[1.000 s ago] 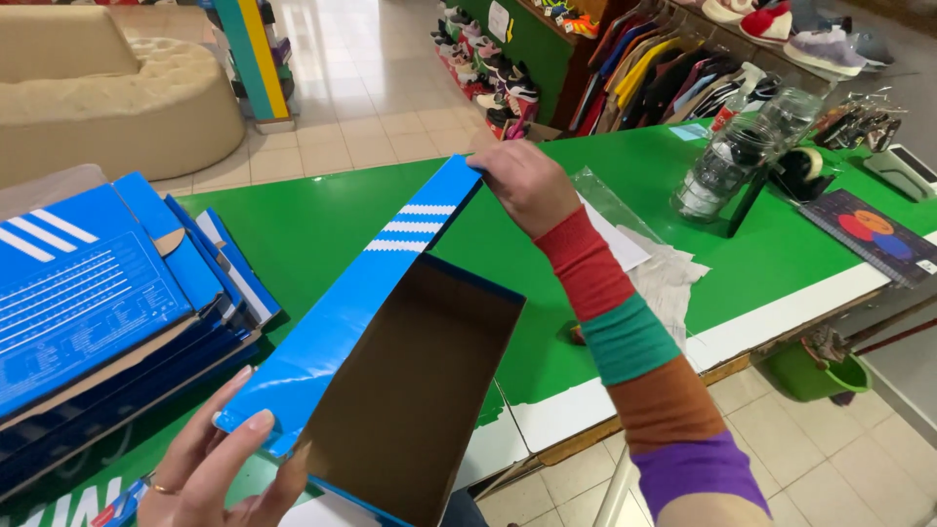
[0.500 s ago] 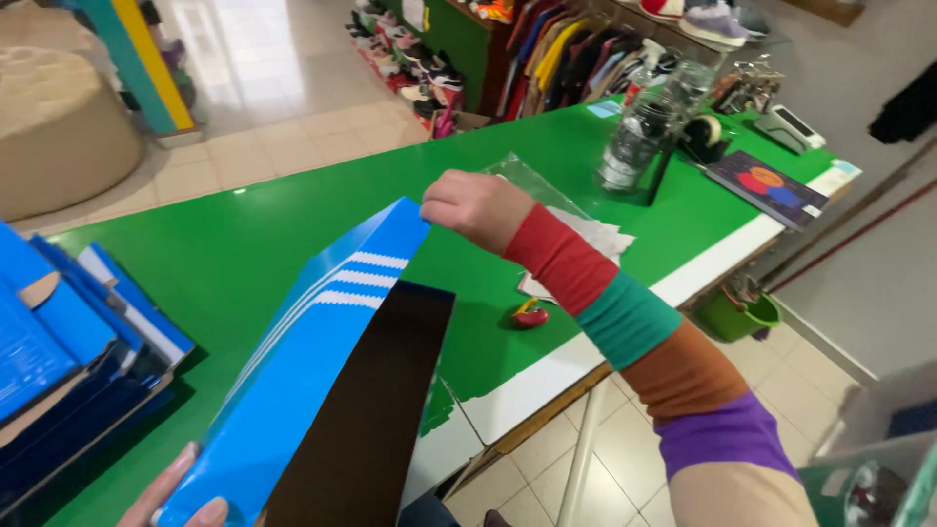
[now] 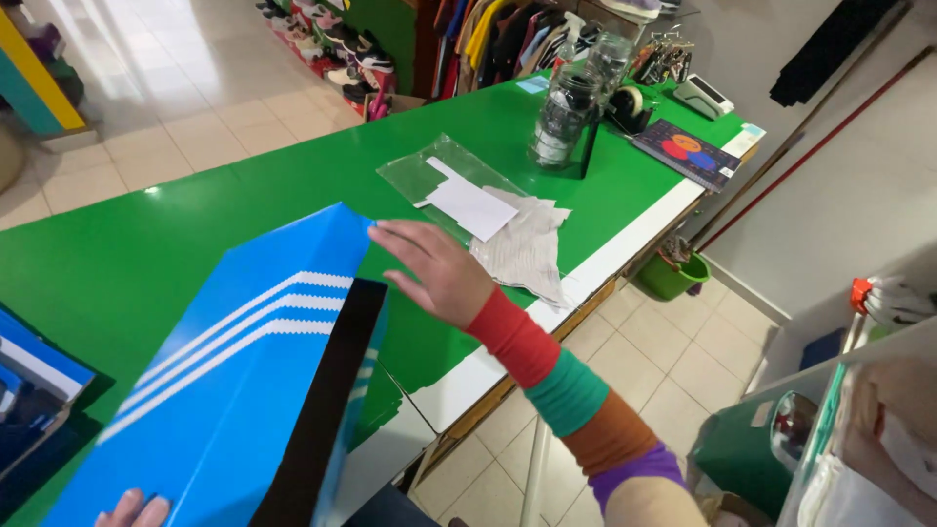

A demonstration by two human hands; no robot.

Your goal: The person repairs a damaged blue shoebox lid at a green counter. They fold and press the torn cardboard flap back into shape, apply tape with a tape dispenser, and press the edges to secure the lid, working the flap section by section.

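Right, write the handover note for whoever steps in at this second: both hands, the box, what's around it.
Right hand: open, fingers spread, resting at the far top corner of the blue shoe box.
Left hand: only fingertips show at the bottom edge, at the box's near end; grip cannot be judged.
Box: tilted, blue side with white stripes up, black inside showing along its right edge, held over the green counter.
Nearby: clear plastic bag with a white card and crumpled tissue paper lie just past the right hand; more blue boxes at the far left.
Done: box is in hand. Left: it is not yet set flat.
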